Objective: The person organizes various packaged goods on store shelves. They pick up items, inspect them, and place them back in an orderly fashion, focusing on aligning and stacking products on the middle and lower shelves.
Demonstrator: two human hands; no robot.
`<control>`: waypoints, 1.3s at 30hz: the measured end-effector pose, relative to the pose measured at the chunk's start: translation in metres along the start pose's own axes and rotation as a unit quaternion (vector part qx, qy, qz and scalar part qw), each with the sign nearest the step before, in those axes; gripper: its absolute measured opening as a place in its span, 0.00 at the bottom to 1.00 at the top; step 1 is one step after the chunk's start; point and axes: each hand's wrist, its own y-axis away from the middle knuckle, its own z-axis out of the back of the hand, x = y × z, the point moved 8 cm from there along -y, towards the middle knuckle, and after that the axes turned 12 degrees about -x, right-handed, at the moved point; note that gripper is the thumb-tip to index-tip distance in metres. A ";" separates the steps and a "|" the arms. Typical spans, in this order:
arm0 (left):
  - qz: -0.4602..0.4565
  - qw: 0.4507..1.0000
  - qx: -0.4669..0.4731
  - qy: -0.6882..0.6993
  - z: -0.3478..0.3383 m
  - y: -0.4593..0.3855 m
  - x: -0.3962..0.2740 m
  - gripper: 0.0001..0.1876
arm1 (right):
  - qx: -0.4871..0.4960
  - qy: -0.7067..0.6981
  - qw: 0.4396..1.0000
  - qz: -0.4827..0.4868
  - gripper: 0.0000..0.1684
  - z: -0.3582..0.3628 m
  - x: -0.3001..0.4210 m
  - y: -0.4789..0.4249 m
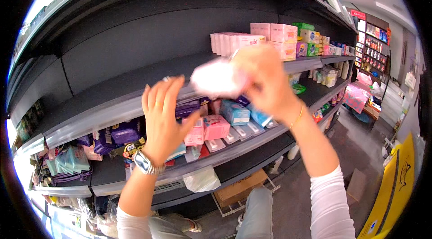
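A white and pink package [216,78], blurred by motion, is gripped in my right hand [266,80] in front of the upper shelf board [131,80]. To its left, my left hand [163,114] is raised with its fingers apart, holding nothing; a wristwatch is on that wrist. Behind the right hand on the same board, a row of slim pink-white packs [238,43] stands upright beside stacked pink boxes [283,33]. Below the hands, pink packs [216,127] and blue packs [235,112] sit on the lower shelf.
Purple packs [125,134] fill the lower shelf's left. Green and yellow packs [308,36] stand further right. A cardboard box [239,188] lies under the shelving, near my legs. At the right are a yellow panel [391,188] and a table with a pink cloth [357,95].
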 end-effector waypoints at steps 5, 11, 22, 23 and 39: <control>-0.031 0.989 0.035 -0.143 -0.044 0.007 0.026 0.26 | 0.005 0.086 0.977 -0.197 0.25 0.033 -0.141 0.019; -0.028 0.990 0.028 -0.137 -0.043 0.007 0.027 0.25 | 0.232 0.059 0.947 -0.216 0.29 -0.010 -0.197 0.055; -0.038 0.991 0.014 -0.130 -0.033 0.008 0.031 0.24 | 0.309 0.235 0.906 -0.171 0.29 -0.062 -0.209 0.065; -0.034 0.990 0.019 -0.134 -0.030 0.008 0.034 0.24 | 0.336 0.234 0.896 -0.174 0.29 -0.071 -0.208 0.072; 0.345 0.902 -0.243 -0.094 0.149 0.248 0.205 0.19 | 0.127 0.081 0.989 -0.004 0.28 -0.119 -0.008 0.013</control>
